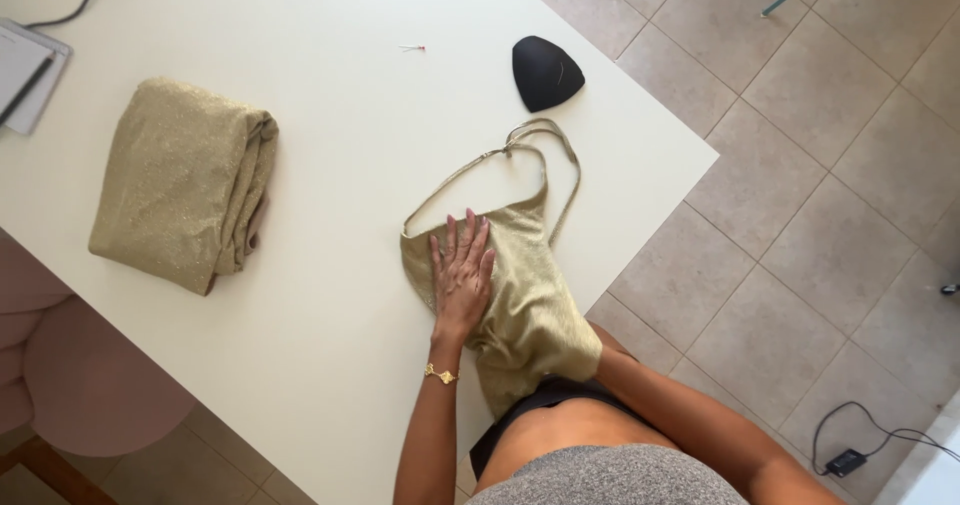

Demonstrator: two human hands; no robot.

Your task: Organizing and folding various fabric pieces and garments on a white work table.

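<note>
1. The left hand (462, 270) lies flat and wide open, palm down, fingers spread, on a gold shimmery strappy top (520, 285). It presses on the top's upper left part and grips nothing. A gold bracelet (440, 374) sits on that wrist.
2. The top lies near the right-hand edge of the white surface (350, 145), close to the person's body. Its lower part hangs over the edge of the surface toward the waist.
3. The top's thin straps (520, 150) loop out across the surface away from the person, and a small metal fitting shows where they meet.
4. The right hand is not seen: the right forearm (690, 405) runs from the lower right in behind the hanging fabric, so whether that hand is open or closed cannot be told.
5. A black triangular bra pad (545, 70) lies beyond the straps, near the far right edge of the surface, apart from the top.
6. A small pin (412, 48) lies on the surface to the left of the pad.
7. A folded bundle of matching gold fabric (185, 180) rests well to the left of the top, apart from the hand.
8. A notebook with a pen (25, 70) sits at the far left edge.
9. A pink chair (80, 375) stands below the surface at lower left, on a tiled floor (820, 215). A black cable with a power adapter (848, 460) lies on the tiles at lower right.
</note>
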